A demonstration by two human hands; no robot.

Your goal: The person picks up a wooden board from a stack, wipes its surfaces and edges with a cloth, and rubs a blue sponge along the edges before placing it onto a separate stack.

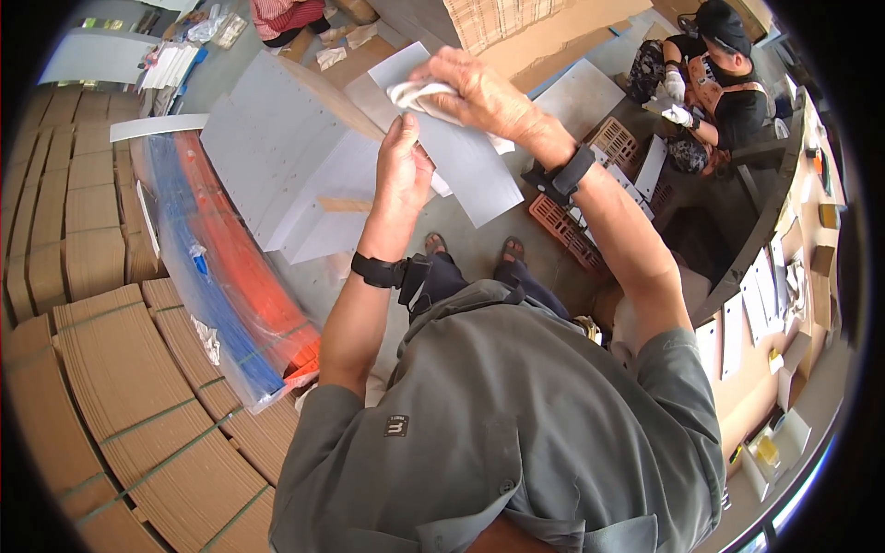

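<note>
At upper centre, the left hand [404, 164] grips the edge of a flat pale-grey rectangular panel [477, 177]; the right hand [487, 94] clutches a crumpled white cloth [426, 95] over it.

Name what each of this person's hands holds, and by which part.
Left hand: the flat grey panel, by its left edge. Right hand: a white cloth, bunched; exact part unclear.

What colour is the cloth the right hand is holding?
The cloth in the right hand is white; it shows in the head view.
</note>
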